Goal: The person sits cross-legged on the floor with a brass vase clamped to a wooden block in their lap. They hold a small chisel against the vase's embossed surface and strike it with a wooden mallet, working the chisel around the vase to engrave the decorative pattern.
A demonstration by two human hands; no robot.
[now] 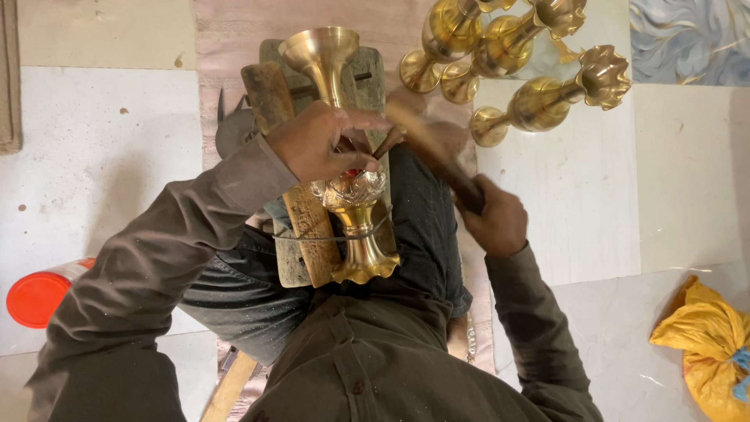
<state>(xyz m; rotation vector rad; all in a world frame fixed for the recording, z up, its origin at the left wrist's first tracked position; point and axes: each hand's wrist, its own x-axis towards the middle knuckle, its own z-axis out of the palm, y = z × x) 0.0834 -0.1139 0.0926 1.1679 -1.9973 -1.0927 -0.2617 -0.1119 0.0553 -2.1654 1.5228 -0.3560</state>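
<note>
A brass lamp stand point(344, 195) lies lengthwise on a worn wooden block point(308, 234) across my lap, its flared mouth point(319, 48) pointing away from me. A thin wire loops around its lower stem. My left hand point(320, 144) rests on the lamp's round middle and pinches a thin chisel-like tool point(384, 144) against it. My right hand point(492, 223) grips the handle of a wooden mallet point(433, 152), which is blurred with motion just above the chisel.
Three finished brass lamp stands point(539, 101) lie on the tiled floor at the upper right. A yellow plastic bag point(703, 344) sits at the lower right. A container with an orange lid point(35, 297) lies at the left edge.
</note>
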